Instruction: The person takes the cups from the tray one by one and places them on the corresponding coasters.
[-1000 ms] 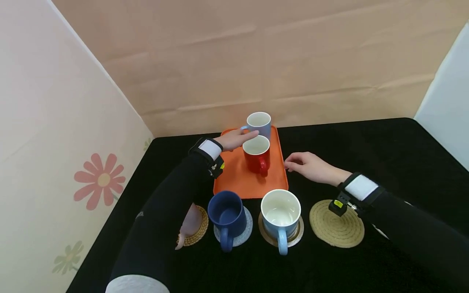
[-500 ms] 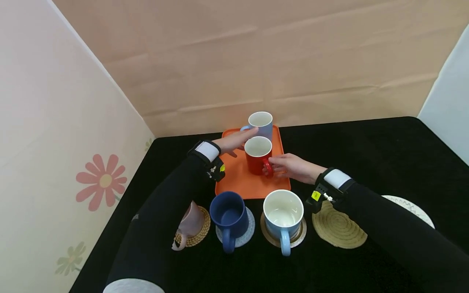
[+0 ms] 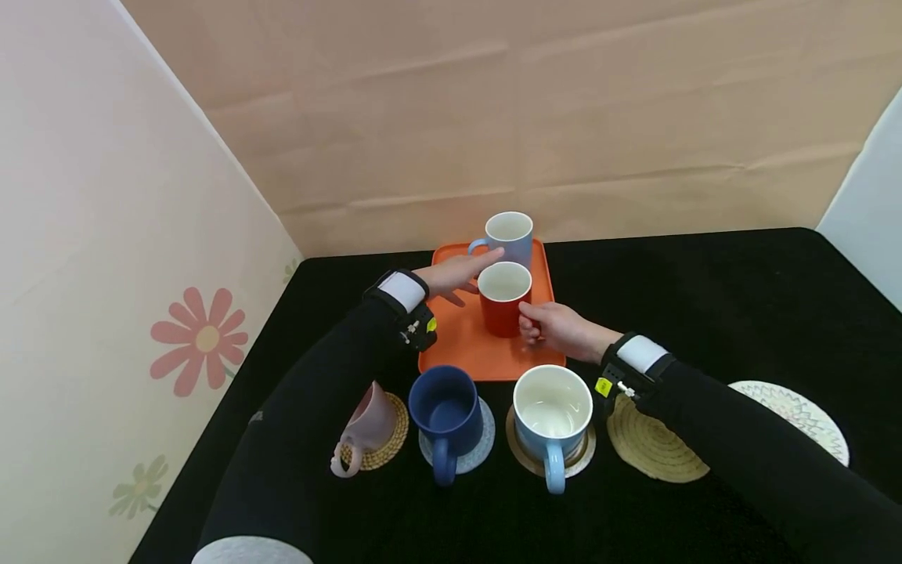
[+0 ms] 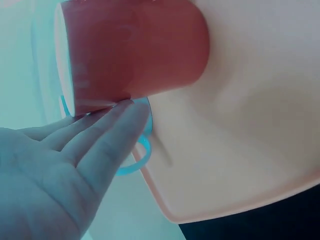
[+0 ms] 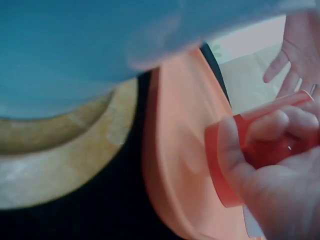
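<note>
A glossy red mug (image 3: pixel 504 300) stands upright at the middle of a smooth orange tray (image 3: pixel 465 345) with rounded corners. The right hand (image 3: pixel 557 329), at the mug's 4 o'clock, has its fingers curled around the handle. The left hand (image 3: pixel 454 272), at 10 o'clock, lays straight, closed fingers against the rim. A pale blue mug (image 3: pixel 510 236) sits at 12. Round woven coasters (image 3: pixel 651 446) lie on matte black cloth (image 3: pixel 705 298); creased paper walls surround.

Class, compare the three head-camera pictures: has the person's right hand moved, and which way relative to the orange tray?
Yes. The right hand has moved left, from the black table beside the orange tray onto the tray, where it now grips the red mug.
</note>
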Tool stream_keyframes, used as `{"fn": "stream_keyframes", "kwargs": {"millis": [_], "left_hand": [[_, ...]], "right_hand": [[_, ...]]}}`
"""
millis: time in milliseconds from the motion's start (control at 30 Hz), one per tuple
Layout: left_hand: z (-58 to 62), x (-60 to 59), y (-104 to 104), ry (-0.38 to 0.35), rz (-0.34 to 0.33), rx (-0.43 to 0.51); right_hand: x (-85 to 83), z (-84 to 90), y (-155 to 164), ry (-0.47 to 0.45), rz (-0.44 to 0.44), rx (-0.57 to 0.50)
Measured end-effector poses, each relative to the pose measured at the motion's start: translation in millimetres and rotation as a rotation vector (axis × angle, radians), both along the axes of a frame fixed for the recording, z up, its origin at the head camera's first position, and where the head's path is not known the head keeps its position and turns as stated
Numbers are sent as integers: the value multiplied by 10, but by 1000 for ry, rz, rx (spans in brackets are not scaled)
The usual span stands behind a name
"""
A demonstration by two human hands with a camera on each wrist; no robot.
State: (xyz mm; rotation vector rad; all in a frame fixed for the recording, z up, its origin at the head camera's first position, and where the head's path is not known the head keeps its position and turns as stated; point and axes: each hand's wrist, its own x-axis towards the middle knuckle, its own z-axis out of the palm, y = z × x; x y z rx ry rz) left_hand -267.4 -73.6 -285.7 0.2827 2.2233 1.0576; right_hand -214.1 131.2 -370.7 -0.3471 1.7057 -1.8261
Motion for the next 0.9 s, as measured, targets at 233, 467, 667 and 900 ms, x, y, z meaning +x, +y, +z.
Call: {"fn": "stream_keyframes", "kwargs": {"millis": [233, 467, 667, 900], "left_hand": [[4, -13, 29, -29, 11, 13], [83, 6, 89, -5, -19, 87], [162, 78, 182, 2, -43, 180], [244, 217, 422, 70, -178, 95]], "right_hand": [[-6, -6, 0, 49, -43, -18], [29, 123, 214, 142, -50, 30], [169, 265, 437, 209, -52, 71], [434, 280, 690, 296, -21, 71]]}}
